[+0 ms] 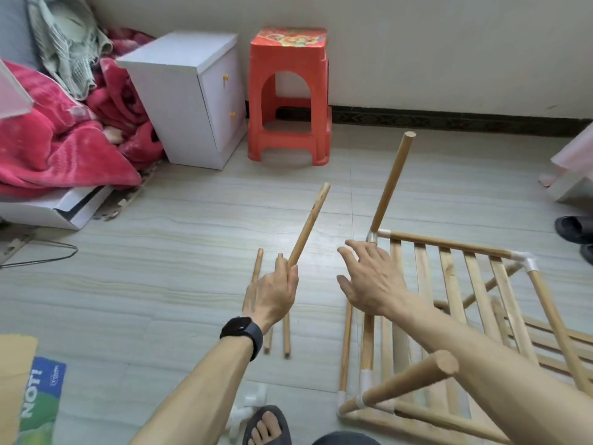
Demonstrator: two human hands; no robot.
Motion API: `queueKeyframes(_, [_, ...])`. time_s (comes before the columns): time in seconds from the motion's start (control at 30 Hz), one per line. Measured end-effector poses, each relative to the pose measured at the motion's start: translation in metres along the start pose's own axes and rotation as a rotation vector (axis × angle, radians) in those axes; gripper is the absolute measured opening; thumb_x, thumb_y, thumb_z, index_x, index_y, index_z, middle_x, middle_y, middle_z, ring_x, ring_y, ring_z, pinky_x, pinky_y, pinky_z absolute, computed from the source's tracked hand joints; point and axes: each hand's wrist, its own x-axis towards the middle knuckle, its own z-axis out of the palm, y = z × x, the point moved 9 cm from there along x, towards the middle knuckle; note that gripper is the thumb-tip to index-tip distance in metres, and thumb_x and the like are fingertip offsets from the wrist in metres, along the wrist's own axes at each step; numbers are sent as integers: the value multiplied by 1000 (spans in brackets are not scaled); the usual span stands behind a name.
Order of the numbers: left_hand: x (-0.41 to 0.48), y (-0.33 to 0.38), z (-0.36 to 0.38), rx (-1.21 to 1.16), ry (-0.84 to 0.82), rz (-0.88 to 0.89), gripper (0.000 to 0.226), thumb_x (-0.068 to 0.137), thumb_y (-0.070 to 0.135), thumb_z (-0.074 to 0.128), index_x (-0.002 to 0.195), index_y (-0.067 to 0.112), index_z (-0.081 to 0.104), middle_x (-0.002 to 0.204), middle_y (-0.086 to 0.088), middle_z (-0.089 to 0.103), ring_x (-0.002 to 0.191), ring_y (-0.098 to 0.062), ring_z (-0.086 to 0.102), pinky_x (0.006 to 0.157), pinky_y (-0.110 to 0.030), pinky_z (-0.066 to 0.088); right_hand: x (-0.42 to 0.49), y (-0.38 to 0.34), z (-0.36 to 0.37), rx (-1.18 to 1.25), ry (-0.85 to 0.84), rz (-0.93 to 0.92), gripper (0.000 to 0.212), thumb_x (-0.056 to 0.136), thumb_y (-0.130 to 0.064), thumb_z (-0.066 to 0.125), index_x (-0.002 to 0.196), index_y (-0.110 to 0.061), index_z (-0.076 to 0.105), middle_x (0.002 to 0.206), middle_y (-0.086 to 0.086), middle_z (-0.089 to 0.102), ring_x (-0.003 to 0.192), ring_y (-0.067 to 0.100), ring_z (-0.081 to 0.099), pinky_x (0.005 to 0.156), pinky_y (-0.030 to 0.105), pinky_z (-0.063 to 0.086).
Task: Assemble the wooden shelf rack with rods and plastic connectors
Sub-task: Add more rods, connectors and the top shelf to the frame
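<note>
Left hand (272, 295) grips rod (309, 224); right hand (372, 279) spread.

This is looking like a bedroom in a home. A crimson fleece blanket (64, 149) is lying heaped at the left, with a grey-green patterned cloth (70, 43) crumpling over it. A white bedside cabinet (179, 101) with two small yellow knobs is standing against the cream wall (417, 43), and a red plastic stool (288, 97) is sitting just beside it. Pale tiles are covering the floor (160, 252), a dark skirting strip (449, 118) is running along the wall's foot, and a wire clothes hanger (41, 255) is lying near the blanket.
</note>
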Motion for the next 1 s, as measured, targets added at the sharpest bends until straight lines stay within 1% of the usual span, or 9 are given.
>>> queueKeyframes(0.1, [-10, 39, -42, 137, 61, 202, 38, 103, 50, 21, 106, 18, 43, 63, 9, 43, 46, -23, 36, 64, -48, 53, -7, 23, -45, 542, 49, 227, 75, 95, -67, 47, 147, -14, 42, 141, 1, 54, 125, 21, 56, 105, 43, 46])
queueKeyframes(0.13, [-14, 57, -52, 159, 89, 304, 40, 103, 50, 21, 108, 17, 43, 63, 11, 37, 45, -23, 35, 62, -51, 55, -12, 34, -59, 802, 71, 324, 77, 91, -73, 48, 141, -14, 48, 129, 0, 63, 111, 18, 65, 98, 43, 51])
queueKeyframes(0.2, [-24, 95, -66, 164, 142, 526, 35, 104, 51, 23, 109, 20, 39, 69, 12, 38, 41, -21, 38, 44, -45, 52, -27, 55, -82, 1254, 166, 458, 70, 89, -74, 53, 117, -10, 61, 103, 2, 72, 79, 14, 72, 77, 38, 59])
queueKeyframes(0.3, [-29, 146, -73, 217, 151, 726, 31, 105, 50, 28, 117, 22, 37, 75, 7, 47, 41, -21, 44, 35, -38, 48, -63, 93, -104, 1526, 397, 548, 49, 95, -57, 60, 89, -10, 71, 71, 0, 69, 55, 7, 64, 54, 22, 52])
queueKeyframes(0.47, [-8, 232, -75, 331, -27, 728, 35, 104, 51, 38, 128, 28, 48, 100, 3, 67, 69, -22, 56, 59, -37, 52, -154, 173, -109, 1485, 691, 719, 52, 93, -61, 59, 82, -12, 74, 62, -2, 69, 51, 8, 59, 52, 22, 50])
queueKeyframes(0.57, [9, 289, -89, 339, -107, 663, 25, 103, 40, 41, 125, 31, 50, 106, 2, 68, 84, -22, 62, 73, -39, 56, -209, 219, -110, 1439, 820, 842, 52, 90, -63, 61, 83, -13, 74, 66, 0, 72, 58, 12, 67, 64, 33, 60])
queueKeyframes(0.67, [14, 347, -90, 334, -242, 596, 28, 102, 41, 45, 125, 27, 55, 113, -3, 65, 94, -26, 62, 85, -40, 54, -257, 252, -109, 1365, 894, 932, 52, 87, -65, 61, 82, -15, 73, 73, 3, 76, 68, 18, 75, 76, 41, 63])
queueKeyframes(0.87, [-41, 443, -35, 412, -331, 705, 30, 102, 34, 46, 123, 19, 62, 112, -7, 64, 98, -28, 61, 87, -40, 55, -341, 269, -99, 1118, 854, 1053, 56, 85, -70, 54, 81, -18, 72, 67, -1, 74, 64, 15, 74, 78, 48, 63])
queueKeyframes(1.0, [-101, 446, 53, 376, -474, 753, 35, 101, 37, 47, 129, 17, 56, 120, -9, 62, 99, -29, 61, 80, -39, 55, -379, 265, -104, 896, 872, 1071, 57, 93, -65, 52, 67, -17, 66, 58, 0, 70, 55, 14, 69, 69, 41, 60])
